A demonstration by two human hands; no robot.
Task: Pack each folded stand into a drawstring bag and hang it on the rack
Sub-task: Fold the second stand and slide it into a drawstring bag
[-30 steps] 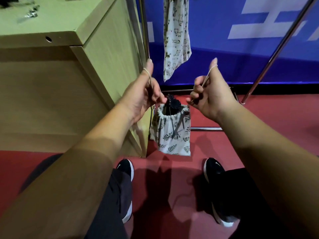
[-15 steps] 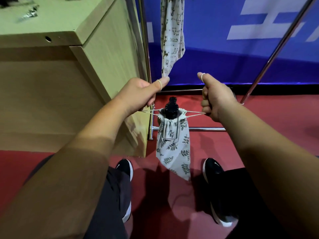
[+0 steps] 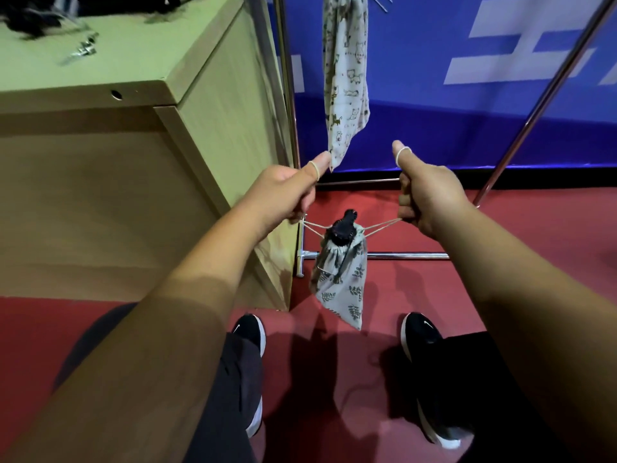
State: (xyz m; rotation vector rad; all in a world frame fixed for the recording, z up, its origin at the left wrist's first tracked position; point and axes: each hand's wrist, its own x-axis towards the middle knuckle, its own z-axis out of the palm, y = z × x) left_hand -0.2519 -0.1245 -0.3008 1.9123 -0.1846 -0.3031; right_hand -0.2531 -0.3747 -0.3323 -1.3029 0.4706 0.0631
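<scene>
A grey leaf-print drawstring bag [image 3: 344, 279] hangs between my hands above the red floor. The black top of a folded stand [image 3: 344, 225] sticks out of its gathered mouth. My left hand [image 3: 283, 192] grips the left drawstring, which loops over its thumb. My right hand [image 3: 424, 195] grips the right drawstring the same way. Both cords run taut from the bag's mouth out to my fists. A second bag [image 3: 347, 78] with a cat print hangs from above on the metal rack [image 3: 534, 105], just beyond my left thumb.
A wooden table [image 3: 150, 85] stands at the left, its corner close to my left hand, with dark items and small metal parts on top. The rack's base bars [image 3: 400, 255] lie on the floor behind the bag. My two shoes are below.
The bag's mouth has been pulled from wide open to cinched around the stand. My hands moved apart and stretched the cords sideways; the bag now hangs longer and tilted.
</scene>
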